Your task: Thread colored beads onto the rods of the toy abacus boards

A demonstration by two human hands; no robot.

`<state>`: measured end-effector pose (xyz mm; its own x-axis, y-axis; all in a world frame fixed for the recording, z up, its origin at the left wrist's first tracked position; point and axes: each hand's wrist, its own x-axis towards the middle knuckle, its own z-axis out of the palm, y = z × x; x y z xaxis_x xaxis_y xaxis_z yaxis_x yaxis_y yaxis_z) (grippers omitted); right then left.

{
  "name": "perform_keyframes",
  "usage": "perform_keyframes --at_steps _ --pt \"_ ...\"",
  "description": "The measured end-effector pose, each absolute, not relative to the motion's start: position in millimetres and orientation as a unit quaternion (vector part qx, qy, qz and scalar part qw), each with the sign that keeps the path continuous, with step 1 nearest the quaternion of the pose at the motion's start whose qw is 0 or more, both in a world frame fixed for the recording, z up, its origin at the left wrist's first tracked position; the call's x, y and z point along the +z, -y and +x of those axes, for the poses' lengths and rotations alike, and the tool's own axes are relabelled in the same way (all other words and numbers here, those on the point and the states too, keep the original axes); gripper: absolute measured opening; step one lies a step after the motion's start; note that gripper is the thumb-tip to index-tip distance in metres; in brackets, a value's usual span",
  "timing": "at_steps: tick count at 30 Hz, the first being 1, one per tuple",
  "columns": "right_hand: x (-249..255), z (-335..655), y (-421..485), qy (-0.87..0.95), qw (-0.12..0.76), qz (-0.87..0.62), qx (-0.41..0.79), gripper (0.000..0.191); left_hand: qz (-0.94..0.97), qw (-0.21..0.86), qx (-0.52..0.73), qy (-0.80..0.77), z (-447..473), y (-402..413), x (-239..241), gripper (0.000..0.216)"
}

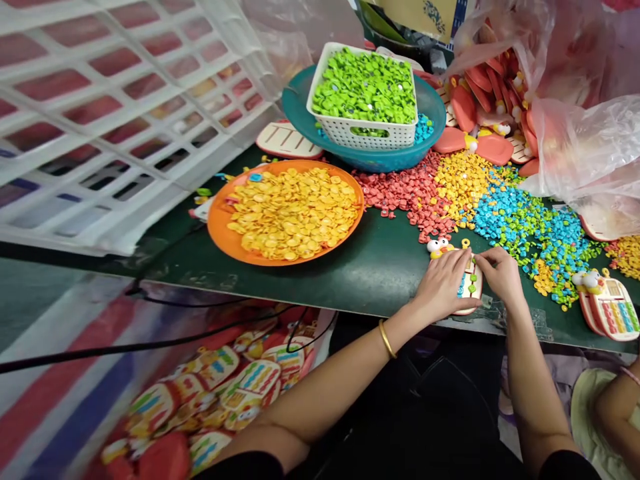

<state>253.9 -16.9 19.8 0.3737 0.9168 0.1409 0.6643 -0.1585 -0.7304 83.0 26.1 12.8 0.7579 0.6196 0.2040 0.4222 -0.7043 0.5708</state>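
Note:
A white toy board (470, 292) with a red back, bulging eyes and rows of blue and green pieces lies at the table's front edge. My left hand (447, 280) lies across it, fingers over its face and thumb at the lower edge, holding it down. At the board's upper right side, my right hand (501, 273) has thumb and forefinger pinched together; whatever is between them is too small to make out. Beyond the board are loose piles of red pieces (400, 190), yellow pieces (463, 180) and blue and green pieces (525, 217).
An orange plate (219, 235) of yellow pieces stands left. Behind it, a white basket (340, 130) of green pieces sits in a teal basin (300, 100). A white crate (165, 167) stands far left. Finished-looking boards (250, 387) lie below. Another person's arm (620, 407) is right, near stacked boards (613, 307).

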Motion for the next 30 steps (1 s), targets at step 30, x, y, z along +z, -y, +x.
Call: perform_keyframes --at_steps 30 --pt "13.1 252.7 52.7 0.598 0.406 -0.687 0.073 0.023 0.924 0.21 0.174 -0.267 82.8 -28.7 22.5 0.087"
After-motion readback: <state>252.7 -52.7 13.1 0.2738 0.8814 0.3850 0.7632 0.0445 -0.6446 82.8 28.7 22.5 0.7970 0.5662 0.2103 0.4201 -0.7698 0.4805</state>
